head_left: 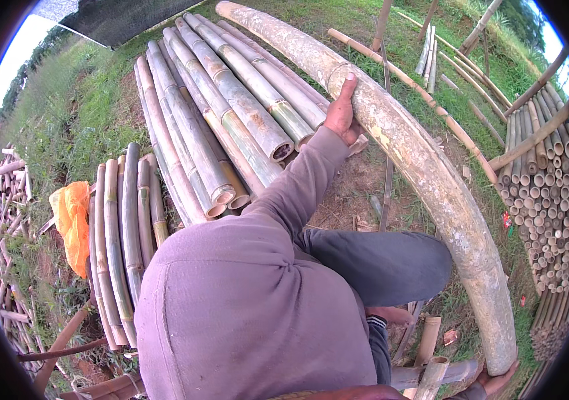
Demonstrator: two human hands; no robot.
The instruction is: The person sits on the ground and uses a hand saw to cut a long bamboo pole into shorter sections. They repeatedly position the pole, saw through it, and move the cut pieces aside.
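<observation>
A thick, mottled grey-tan bamboo pole (408,143) runs from the far middle, curving in the fisheye view, to the near right. My left hand (342,117) grips its left side partway along, thumb laid over the top. At the near end, my right hand (499,380) holds the pole from below and beside the butt; some of its fingers are hidden. The pole passes just right of my bent knee (408,263). My left arm stretches forward in a mauve sleeve (298,180).
Long greenish bamboo poles (231,100) lie side by side ahead on the left. Shorter poles (119,247) and an orange sack (71,217) are nearer left. A big stack of cut bamboo (551,207) stands right, behind a slanting rail (531,143). Bamboo pieces (429,340) lie by my foot.
</observation>
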